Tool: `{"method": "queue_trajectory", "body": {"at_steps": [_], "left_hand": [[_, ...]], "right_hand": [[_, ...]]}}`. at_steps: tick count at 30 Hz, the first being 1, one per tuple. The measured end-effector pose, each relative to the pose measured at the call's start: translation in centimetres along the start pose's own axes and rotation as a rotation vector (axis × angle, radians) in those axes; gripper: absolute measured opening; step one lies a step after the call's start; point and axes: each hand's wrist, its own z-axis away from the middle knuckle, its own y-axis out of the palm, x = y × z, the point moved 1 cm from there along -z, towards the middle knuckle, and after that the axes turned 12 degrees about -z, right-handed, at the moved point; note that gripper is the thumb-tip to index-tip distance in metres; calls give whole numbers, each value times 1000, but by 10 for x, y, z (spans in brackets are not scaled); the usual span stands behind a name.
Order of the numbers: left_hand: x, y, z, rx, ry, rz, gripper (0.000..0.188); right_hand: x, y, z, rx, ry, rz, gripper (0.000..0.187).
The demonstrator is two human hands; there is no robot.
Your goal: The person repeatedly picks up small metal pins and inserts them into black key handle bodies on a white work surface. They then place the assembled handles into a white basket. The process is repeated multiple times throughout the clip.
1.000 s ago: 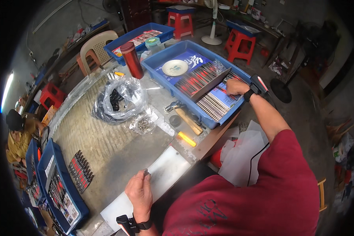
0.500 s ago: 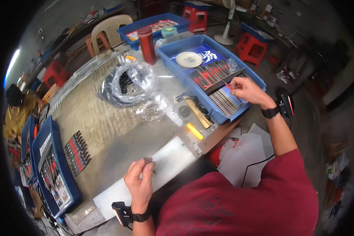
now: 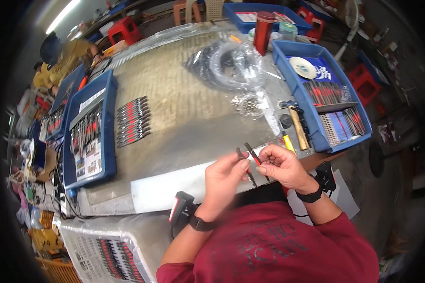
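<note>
My left hand (image 3: 220, 181) and my right hand (image 3: 284, 166) are close together over the near table edge. Pinched in the left one is a slim dark tool part (image 3: 240, 153), its lower end showing below the fingers. My right hand grips a similar slim black-and-red tool part (image 3: 251, 153), tilted beside the first. I cannot tell whether the two parts touch. Under the hands lies a white board (image 3: 172, 188). To the right, a blue tray (image 3: 295, 89) holds rows of black-and-red parts (image 3: 323, 93) and a small white plate (image 3: 303, 67).
A hammer (image 3: 299, 129) and a yellow stick (image 3: 288, 141) lie right of my hands. Farther off are a clear plastic bag (image 3: 236, 61) and a red flask (image 3: 263, 34). Left stand a row of tools (image 3: 133, 121), a blue tray (image 3: 109, 141) and a white crate (image 3: 137, 250). Another person (image 3: 73, 54) sits far left.
My right hand has left the blue tray with a black-and-red part and come beside my left hand. The left hand still pinches its part. The view has swung left.
</note>
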Motion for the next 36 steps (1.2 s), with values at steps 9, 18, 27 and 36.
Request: {"method": "queue_trajectory", "body": {"at_steps": [9,18,27,36], "left_hand": [[10,-13,1,49,-6,42,15],[12,-14,0,37,-41,46,9],[15,-14,1,33,-41,21,10],[18,-14,1,38,-48,7,13]], "right_hand": [[-19,18,-6,31,63,-97,12],[-35,17,-4,-7,6,-54,13],[-32,19,-3,-26,-12,24,13],[-32,19,-2,-24,0,57,13]]}}
